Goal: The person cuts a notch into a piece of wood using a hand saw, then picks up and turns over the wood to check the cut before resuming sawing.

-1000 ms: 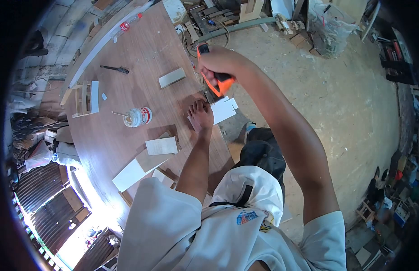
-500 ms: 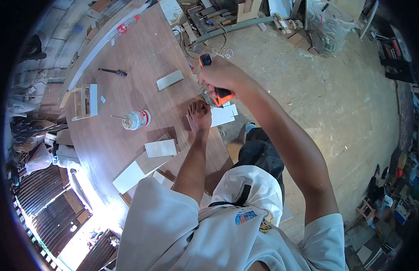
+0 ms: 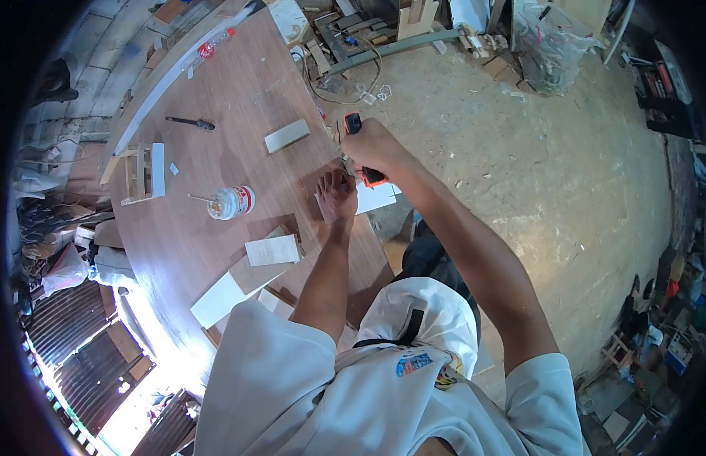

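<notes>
My right hand (image 3: 369,146) is wrapped round the handle of an orange and black tool (image 3: 374,176), which looks like a handsaw. Its blade is mostly hidden or too blurred to make out. Under the tool, a white board (image 3: 376,197) lies at the table's edge, its right end past the edge. My left hand (image 3: 337,197) presses on the left part of the board, fingers bent and close together. Up and left of it, a small white block (image 3: 287,136) rests on the table.
The brown table (image 3: 216,159) holds a jar with a stick (image 3: 231,203), a dark tool (image 3: 191,121), a small wooden frame (image 3: 145,173), white boards (image 3: 272,250) and a plastic bottle (image 3: 207,50). Scraps and a clear bag (image 3: 550,53) lie on the floor beyond.
My right hand and the orange and black tool have moved slightly down in the view, with the forearm lower and nearer my body. My left hand has hardly moved.
</notes>
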A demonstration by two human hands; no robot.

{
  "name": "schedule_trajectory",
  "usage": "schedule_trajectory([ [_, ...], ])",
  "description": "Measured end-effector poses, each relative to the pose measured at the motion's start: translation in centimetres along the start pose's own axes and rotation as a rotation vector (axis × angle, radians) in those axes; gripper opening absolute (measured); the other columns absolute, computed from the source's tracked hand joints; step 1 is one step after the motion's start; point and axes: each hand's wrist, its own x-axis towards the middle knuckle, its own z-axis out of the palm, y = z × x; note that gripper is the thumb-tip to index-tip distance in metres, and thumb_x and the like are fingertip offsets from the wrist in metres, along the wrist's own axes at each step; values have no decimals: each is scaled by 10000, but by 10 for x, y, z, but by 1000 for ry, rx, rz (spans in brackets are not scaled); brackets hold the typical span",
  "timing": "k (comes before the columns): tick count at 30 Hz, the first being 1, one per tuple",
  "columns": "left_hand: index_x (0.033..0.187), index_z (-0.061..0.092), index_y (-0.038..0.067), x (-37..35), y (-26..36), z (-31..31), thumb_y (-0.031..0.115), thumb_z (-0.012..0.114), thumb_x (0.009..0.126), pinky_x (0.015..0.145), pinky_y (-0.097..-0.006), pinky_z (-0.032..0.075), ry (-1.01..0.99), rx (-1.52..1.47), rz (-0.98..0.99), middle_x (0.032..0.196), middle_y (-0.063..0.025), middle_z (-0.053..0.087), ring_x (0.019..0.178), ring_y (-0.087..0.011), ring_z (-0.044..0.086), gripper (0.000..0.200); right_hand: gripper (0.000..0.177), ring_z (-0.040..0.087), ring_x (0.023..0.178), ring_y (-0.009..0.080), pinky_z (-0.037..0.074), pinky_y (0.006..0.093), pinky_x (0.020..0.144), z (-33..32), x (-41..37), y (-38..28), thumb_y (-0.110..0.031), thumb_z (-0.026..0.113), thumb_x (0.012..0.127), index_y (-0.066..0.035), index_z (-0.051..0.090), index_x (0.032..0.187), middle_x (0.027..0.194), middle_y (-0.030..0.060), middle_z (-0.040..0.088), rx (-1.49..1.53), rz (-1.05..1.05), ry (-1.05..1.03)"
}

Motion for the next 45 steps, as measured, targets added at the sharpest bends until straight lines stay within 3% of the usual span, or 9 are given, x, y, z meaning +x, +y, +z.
schedule_trajectory([
  [10, 825, 544, 67, 1, -2, -1, 156, 576, 801, 772, -440, 432, 76, -55, 74, 843, -114, 560, 836, -311, 544, 98, 62, 434, 357, 178, 362, 350, 331, -1, -13, 57, -3, 515, 780, -23, 482, 731, 520, 59, 464, 114, -104, 39],
  [13, 820, 547, 73, -2, -9, 5, 160, 591, 786, 771, -436, 431, 145, -66, 83, 838, -112, 556, 845, -307, 544, 103, 67, 447, 403, 140, 378, 320, 376, 14, -29, 91, -36, 527, 797, -29, 484, 747, 548, 44, 470, -139, -249, 137],
  [15, 814, 547, 82, 1, -9, 5, 155, 600, 769, 770, -426, 429, 156, -31, 86, 838, -103, 550, 861, -304, 537, 100, 76, 461, 492, 108, 391, 294, 454, 27, -49, 110, -56, 542, 802, -18, 486, 768, 595, 27, 480, -263, -591, 301],
  [22, 793, 540, 82, -3, -6, 7, 136, 604, 736, 773, -421, 426, 101, -47, 61, 841, -94, 541, 863, -299, 527, 101, 66, 442, 643, 78, 391, 273, 573, 15, -116, 101, -40, 540, 808, -3, 489, 786, 638, 9, 459, -89, -323, 275],
  [24, 776, 540, 87, -6, -5, 6, 132, 595, 741, 771, -423, 427, 92, -83, 22, 838, -92, 542, 860, -295, 529, 80, 111, 543, 627, 207, 448, 356, 625, 15, -142, 87, -4, 532, 762, 49, 539, 860, 649, 177, 533, -156, -364, 220],
  [27, 778, 545, 92, -4, -3, 6, 134, 596, 746, 778, -421, 423, 45, -22, -3, 828, -88, 541, 857, -292, 531, 73, 90, 507, 619, 172, 444, 346, 621, 12, -157, 90, 0, 531, 762, 42, 523, 841, 621, 155, 484, -143, -397, 259],
  [28, 778, 545, 92, -4, -3, 6, 134, 596, 746, 778, -421, 423, 45, -20, -1, 828, -88, 541, 857, -292, 531, 73, 116, 547, 623, 226, 449, 349, 631, 11, -154, 93, 1, 540, 754, 40, 535, 863, 663, 192, 524, -139, -417, 242],
  [31, 797, 553, 96, -6, 0, 7, 146, 599, 752, 789, -416, 416, 78, -36, 43, 810, -82, 538, 852, -289, 532, 82, 76, 446, 654, 100, 401, 280, 602, 18, -107, 113, -1, 546, 775, 10, 476, 800, 671, 55, 472, -213, -422, 302],
  [45, 848, 554, 94, -5, 3, -4, 186, 598, 768, 812, -424, 404, 37, -30, 13, 870, -87, 535, 886, -290, 520, 129, 81, 434, 629, 120, 409, 300, 595, 24, -91, 105, -5, 549, 764, 28, 481, 795, 627, 82, 456, -221, -434, 336],
])
